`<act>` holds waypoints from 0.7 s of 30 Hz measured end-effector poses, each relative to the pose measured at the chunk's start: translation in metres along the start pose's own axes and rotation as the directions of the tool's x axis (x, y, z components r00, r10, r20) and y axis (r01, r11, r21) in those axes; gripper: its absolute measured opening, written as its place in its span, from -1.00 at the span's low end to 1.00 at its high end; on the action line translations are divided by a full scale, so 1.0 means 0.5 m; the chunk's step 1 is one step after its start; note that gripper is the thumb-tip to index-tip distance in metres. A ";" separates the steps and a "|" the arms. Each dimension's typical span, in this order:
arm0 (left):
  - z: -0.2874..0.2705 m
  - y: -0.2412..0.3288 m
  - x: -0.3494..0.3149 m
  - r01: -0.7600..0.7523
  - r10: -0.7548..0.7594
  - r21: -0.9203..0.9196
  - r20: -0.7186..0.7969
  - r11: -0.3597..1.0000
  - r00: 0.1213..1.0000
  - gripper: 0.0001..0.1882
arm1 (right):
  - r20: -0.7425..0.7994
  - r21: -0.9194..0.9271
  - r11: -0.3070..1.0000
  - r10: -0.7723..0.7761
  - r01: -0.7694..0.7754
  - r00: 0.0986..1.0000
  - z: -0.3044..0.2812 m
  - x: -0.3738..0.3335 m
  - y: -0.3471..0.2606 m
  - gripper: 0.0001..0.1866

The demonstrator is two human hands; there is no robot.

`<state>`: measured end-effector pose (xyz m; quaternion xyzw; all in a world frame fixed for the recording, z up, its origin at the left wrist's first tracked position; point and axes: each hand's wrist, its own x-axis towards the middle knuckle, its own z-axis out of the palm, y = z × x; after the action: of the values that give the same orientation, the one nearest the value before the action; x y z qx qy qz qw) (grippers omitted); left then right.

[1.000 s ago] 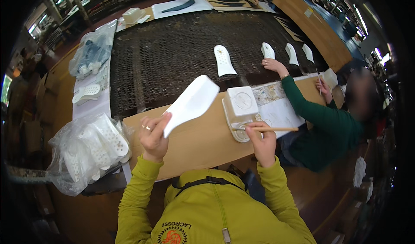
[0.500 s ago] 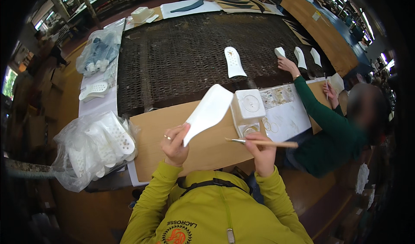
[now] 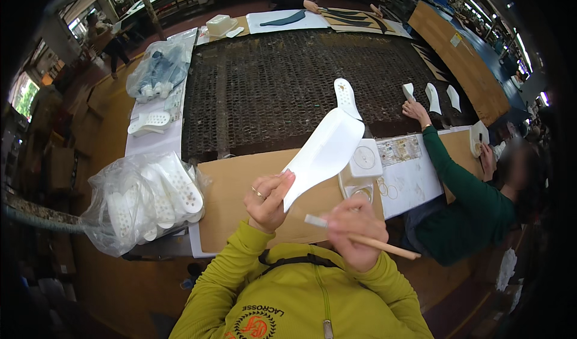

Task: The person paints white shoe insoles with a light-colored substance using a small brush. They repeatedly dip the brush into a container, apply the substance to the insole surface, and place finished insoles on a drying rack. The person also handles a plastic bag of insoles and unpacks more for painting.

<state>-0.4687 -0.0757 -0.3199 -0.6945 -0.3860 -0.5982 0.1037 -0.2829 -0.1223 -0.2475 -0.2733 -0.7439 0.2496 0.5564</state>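
Note:
My left hand [image 3: 267, 201] pinches the narrow end of a white insole [image 3: 327, 149], raised above the cardboard with its broad end pointing away to the right. In my right hand [image 3: 357, 228], slightly blurred, is a paintbrush with a wooden handle [image 3: 387, 247]. Its pale bristles are just below the insole's near end, apart from it. Behind the insole stands a white plastic container [image 3: 364, 158], partly covered by it. Past the insole's broad end, another white insole with holes [image 3: 345, 98] lies on the dark mesh.
Cardboard [image 3: 240, 177] covers the table before me. A clear bag of white insoles [image 3: 150, 204] sits at left. Beyond stretches a dark mesh surface [image 3: 258, 80]. At right, a co-worker in a green sleeve [image 3: 448, 161] reaches toward several white insoles. Another person stands at the far edge.
My right hand has come nearer to me, and the brush now slants with its handle end lower. The held insole shows more of its broad face. The whole view has shifted a little.

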 end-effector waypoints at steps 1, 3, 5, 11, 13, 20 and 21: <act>0.001 0.001 -0.001 -0.002 0.002 -0.010 0.000 1.000 1.000 -0.68 | -0.001 -0.108 0.994 0.026 -0.026 1.000 0.000 0.003 0.000 -0.76; 0.005 0.003 -0.004 -0.003 0.003 -0.023 0.005 1.000 1.000 -0.68 | -0.026 -0.320 0.945 0.069 -0.074 0.997 0.001 0.007 0.000 -0.78; 0.007 0.001 -0.004 0.029 -0.029 -0.019 0.013 0.999 0.999 -0.69 | 0.110 -0.058 0.985 0.170 -0.164 0.979 0.003 0.002 -0.009 -0.81; 0.037 0.012 0.009 0.657 -0.860 -0.753 0.362 -0.042 0.360 -0.77 | 0.060 0.705 0.633 0.397 -0.320 0.916 -0.019 -0.001 0.002 -0.86; 0.029 0.014 0.016 0.557 -0.780 -0.725 0.592 -0.405 0.202 -0.71 | -0.172 0.563 0.790 0.398 -0.242 0.901 -0.023 0.007 0.022 -0.84; 0.020 0.025 0.018 0.307 -0.548 -0.557 0.827 -0.772 0.124 -0.71 | -0.123 -0.240 0.971 -0.045 0.015 0.991 -0.009 0.032 0.057 -0.82; 0.021 0.025 0.019 0.285 -0.537 -0.549 0.834 -0.785 0.129 -0.72 | -0.101 -0.290 0.956 -0.084 0.052 0.991 -0.003 0.033 0.057 -0.81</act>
<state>-0.4526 -0.0739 -0.3102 0.0184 -0.1575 -0.5831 -0.7967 -0.2818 -0.0904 -0.2551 -0.3388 -0.7489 0.1044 0.5599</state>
